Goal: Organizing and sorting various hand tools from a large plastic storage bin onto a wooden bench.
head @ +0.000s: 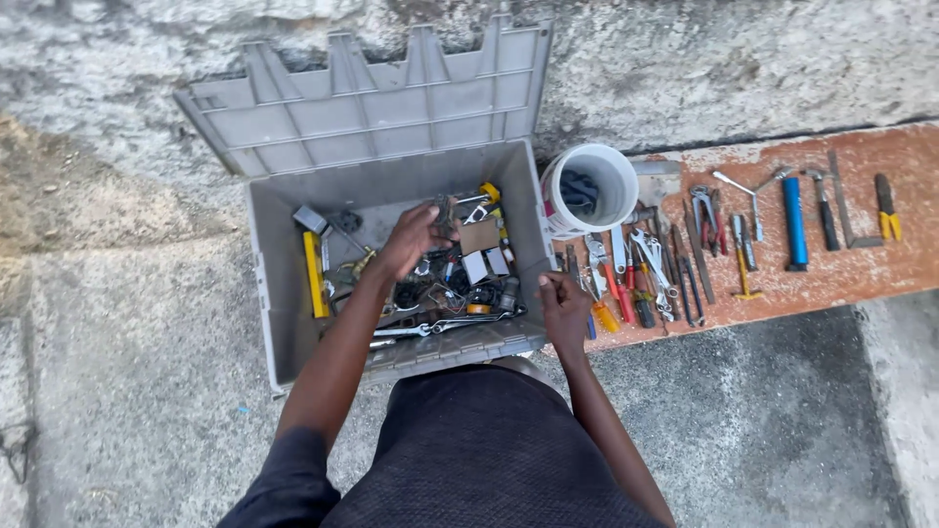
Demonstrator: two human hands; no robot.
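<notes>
Left hand (413, 238): curled around a small dark metal tool, above open grey plastic crate (269, 284).
Right hand (564, 299): closed, contents unclear, just left of worn red-painted board (851, 274).
Ground: rough grey concrete (127, 323).

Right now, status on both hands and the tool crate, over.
Left hand inside grey crate, fingers closed on a small dark tool. Right hand fisted at crate's right rim. Tools laid along red board; white bucket beside crate.

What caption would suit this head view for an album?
Left hand reaches into a grey crate of tools; right hand rests by tools laid on a plank.
</notes>
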